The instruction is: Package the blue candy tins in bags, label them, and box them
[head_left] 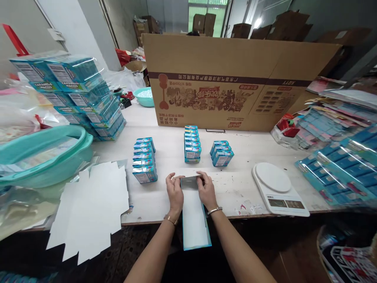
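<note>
A long open carton [194, 220], white inside with blue edges, reaches from the table's front part out over its near edge. My left hand [176, 193] grips its far end at the left corner, fingers closed on the card. At the right corner of that same end, my right hand [206, 190] pinches the card between thumb and fingers. Beyond my hands stand three rows of small blue boxes: a left row [145, 173], a middle row [192, 152] and a shorter right row [222, 157].
White flat card sheets [91, 208] and a turquoise basin [73, 157] lie left, below stacked wrapped packs [67, 74]. A large cardboard box [229, 59] stands behind. A white scale [279, 192] and more blue packs [338, 173] are at right.
</note>
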A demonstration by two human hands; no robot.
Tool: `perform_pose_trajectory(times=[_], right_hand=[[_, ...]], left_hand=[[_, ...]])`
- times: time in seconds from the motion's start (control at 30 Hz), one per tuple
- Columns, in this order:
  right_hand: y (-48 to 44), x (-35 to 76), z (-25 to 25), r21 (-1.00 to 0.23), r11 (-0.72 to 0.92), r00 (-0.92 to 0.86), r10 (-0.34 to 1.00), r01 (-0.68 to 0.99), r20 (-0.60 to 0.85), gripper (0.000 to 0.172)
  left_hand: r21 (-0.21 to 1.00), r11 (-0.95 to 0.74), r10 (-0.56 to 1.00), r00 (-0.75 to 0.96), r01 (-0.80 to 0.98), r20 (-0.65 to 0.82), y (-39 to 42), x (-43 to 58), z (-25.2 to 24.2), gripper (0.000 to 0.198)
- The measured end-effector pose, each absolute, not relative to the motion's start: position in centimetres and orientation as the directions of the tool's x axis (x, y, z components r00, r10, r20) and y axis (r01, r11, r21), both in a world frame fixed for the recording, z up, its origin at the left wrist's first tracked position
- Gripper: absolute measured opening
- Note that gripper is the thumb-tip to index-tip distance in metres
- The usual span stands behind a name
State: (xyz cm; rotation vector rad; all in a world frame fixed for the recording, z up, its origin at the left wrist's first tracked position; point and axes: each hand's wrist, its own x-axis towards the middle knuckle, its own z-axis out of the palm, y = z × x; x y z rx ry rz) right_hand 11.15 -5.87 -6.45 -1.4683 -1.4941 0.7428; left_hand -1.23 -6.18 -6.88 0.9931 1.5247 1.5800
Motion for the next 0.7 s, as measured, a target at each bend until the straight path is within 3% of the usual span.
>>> perform_pose_trajectory(times=[0.13,0.33,0.43,0.57,0.7], right_hand=[[-5.9,12.0,-5.7,-0.849,0.173,-0.074,0.985,0.499,0.157,0.024],[-5.4,14.3,-4.5,-0.725,0.377,-0.433,0.893,0.576,0.121,0.041],[-4.7,15.2,-2.8,-0.667,0.436,-0.581,0.814,0.605,0.005,0.046],[-3.5,15.0,-0.2,-0.399,0.57,-0.673,0.714,0.718,-0.193,0.035],[-2.7,13.2,0.6,-0.181,0.641,-0.666,0.703,0.745,-0.249,0.025]], left_hand=[[0.991,0.02,0.924,-0.381,0.129,0.031,-5.9,-2.0,-6.7,0.028],[0.946,-0.033,0.996,-0.063,0.322,0.057,-5.6,-4.3,-6.4,0.033],[0.877,-0.087,0.994,0.094,0.472,0.048,-5.4,-5.7,-5.2,0.031],[0.727,-0.2,0.945,0.324,0.657,-0.033,-4.9,-6.6,-2.9,0.024],[0.532,-0.296,0.897,0.422,0.793,-0.129,-4.5,-5.7,-1.5,0.021]])
